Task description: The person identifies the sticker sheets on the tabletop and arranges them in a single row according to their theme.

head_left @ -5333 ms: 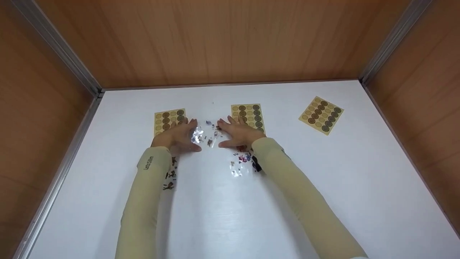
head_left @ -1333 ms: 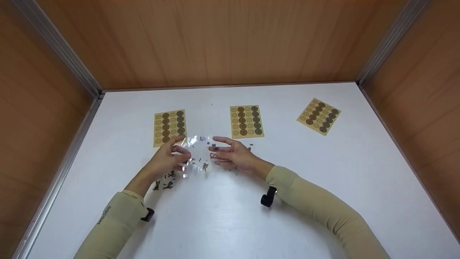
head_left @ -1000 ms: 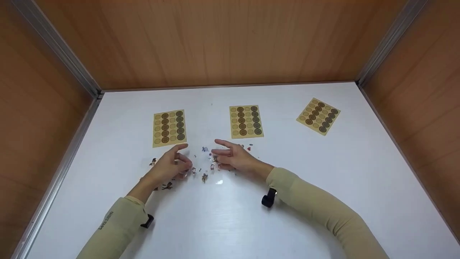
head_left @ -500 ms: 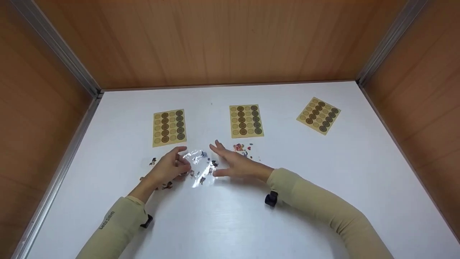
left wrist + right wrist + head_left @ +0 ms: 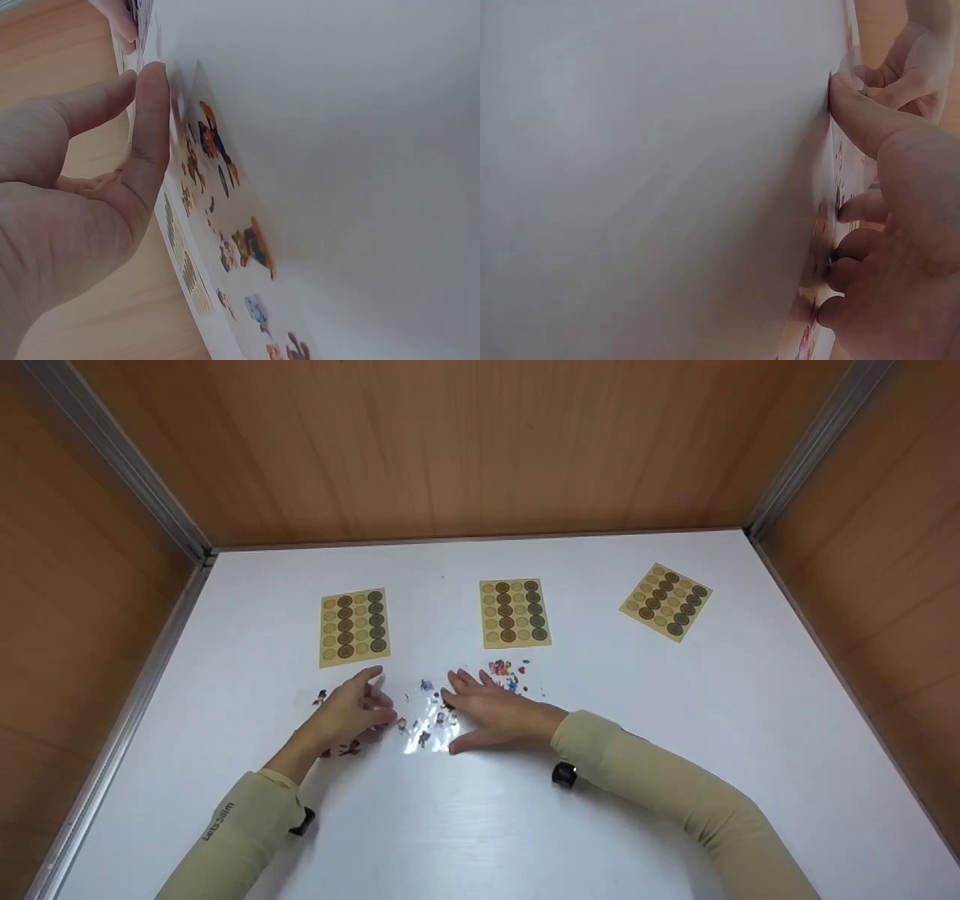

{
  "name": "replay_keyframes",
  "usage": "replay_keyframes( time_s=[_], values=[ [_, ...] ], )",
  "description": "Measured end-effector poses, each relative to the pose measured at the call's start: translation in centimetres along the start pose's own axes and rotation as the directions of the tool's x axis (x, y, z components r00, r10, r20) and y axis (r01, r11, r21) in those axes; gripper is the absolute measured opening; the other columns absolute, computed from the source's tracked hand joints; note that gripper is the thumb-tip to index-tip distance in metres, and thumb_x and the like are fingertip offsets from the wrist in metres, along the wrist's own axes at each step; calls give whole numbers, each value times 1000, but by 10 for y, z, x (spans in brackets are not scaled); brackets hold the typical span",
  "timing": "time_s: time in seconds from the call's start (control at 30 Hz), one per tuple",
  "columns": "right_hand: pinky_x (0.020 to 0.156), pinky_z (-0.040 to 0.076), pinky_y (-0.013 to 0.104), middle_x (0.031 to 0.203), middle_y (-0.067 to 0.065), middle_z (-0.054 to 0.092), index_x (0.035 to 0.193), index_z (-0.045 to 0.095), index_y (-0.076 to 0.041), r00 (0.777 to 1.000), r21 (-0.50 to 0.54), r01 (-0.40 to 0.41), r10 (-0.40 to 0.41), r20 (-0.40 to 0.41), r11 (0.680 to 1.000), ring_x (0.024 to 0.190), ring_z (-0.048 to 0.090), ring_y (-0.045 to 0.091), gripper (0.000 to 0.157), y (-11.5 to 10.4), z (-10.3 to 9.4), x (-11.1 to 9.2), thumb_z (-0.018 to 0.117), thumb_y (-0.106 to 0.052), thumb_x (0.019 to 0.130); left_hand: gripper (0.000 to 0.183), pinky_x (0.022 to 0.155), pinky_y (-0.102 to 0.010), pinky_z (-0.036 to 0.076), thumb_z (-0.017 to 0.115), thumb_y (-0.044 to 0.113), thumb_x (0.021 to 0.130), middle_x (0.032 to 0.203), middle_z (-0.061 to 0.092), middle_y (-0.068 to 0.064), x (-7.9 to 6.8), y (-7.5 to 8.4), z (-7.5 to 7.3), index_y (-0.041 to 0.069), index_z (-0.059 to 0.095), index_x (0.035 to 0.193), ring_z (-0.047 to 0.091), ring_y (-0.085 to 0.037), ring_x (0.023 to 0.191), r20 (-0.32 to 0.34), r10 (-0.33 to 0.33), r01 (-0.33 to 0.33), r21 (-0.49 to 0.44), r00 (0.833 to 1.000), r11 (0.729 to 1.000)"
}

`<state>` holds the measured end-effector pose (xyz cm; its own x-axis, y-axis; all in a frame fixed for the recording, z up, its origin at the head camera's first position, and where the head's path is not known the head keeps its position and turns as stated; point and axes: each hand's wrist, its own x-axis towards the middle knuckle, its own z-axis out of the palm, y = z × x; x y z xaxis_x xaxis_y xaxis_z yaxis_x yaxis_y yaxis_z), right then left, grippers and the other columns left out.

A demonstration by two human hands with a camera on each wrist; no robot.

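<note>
A clear sticker sheet (image 5: 425,712) with small printed figures lies shiny on the white table between my hands. My left hand (image 5: 349,712) pinches its left edge between thumb and fingers; in the left wrist view the thumb and fingertip (image 5: 154,75) meet close together. My right hand (image 5: 499,712) is spread flat over the sheet's right side, fingertips on its surface and thumb at the near corner. Beneath my left hand is another sticker sheet (image 5: 247,240) with brown figures. A third sheet with red and blue stickers (image 5: 510,671) is partly hidden under my right hand.
Three yellow-brown sheets of round stickers lie farther back: one at left (image 5: 355,628), one in the middle (image 5: 515,613), one turned askew at right (image 5: 666,601). Wooden panels (image 5: 480,450) close off the back and sides of the white table (image 5: 465,825).
Both hands have come nearer, and the clear sheet, held raised between them a second ago, has gone down onto the table. My right hand has turned palm-down and spread onto it.
</note>
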<state>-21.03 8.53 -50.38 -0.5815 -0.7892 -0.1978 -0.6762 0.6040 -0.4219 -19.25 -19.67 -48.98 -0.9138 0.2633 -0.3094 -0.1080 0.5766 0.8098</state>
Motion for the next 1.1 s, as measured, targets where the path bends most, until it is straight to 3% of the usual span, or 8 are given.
replay_keyframes(
  time_s=[0.17,0.37,0.47,0.6,0.67,0.77,1.1],
  values=[
    [124,-3,52,165,25,5,159,24,-2,1000,-19,-8,9,28,1000,154,2,37,100,0,-4,2,66,-62,90,93,85,-37,56,80,11,88,114,66,-13,-3,-2,-5,-4,21,158,63,-22,92,-25,47,-44,126,999,991],
    [124,-1,53,165,25,5,159,24,-2,999,-36,-8,10,42,999,153,4,37,100,-1,-7,2,66,-61,90,102,91,-43,53,84,13,84,118,66,-16,-7,4,-8,-4,17,159,62,-25,96,-19,86,-77,294,996,953],
    [124,-1,53,165,25,5,159,24,-2,999,-41,-9,11,39,999,153,4,37,101,-1,-7,3,65,-63,90,107,101,-48,50,88,19,81,129,63,-20,-9,5,-10,-3,19,159,61,-31,110,1,118,-111,341,993,934],
    [123,-2,53,165,24,5,160,23,-3,999,-39,-13,15,35,999,154,4,35,101,0,-5,4,64,-64,90,124,119,-56,29,95,37,68,152,46,-22,-11,0,-13,3,22,161,39,-39,141,29,142,-140,445,989,884],
    [124,-2,52,165,23,5,160,23,-4,999,-36,-21,22,36,999,154,3,34,101,1,-5,5,64,-64,90,132,121,-59,18,96,47,61,158,38,-20,-11,-4,-14,7,21,162,28,-40,147,56,148,-156,502,987,851],
    [124,-3,52,165,23,4,160,22,-4,999,-33,-25,27,40,999,154,3,34,101,1,-5,5,65,-64,90,138,119,-59,10,95,57,57,162,33,-16,-11,-12,-17,11,20,163,23,-36,150,103,158,-189,550,982,813],
    [123,-2,56,165,23,4,160,23,-3,999,-19,-8,9,40,1000,153,2,36,100,0,-5,6,65,-62,91,131,116,-61,4,94,57,59,161,38,-9,-9,-23,-26,9,27,161,26,-35,150,124,218,-250,521,968,816]
  ],
)
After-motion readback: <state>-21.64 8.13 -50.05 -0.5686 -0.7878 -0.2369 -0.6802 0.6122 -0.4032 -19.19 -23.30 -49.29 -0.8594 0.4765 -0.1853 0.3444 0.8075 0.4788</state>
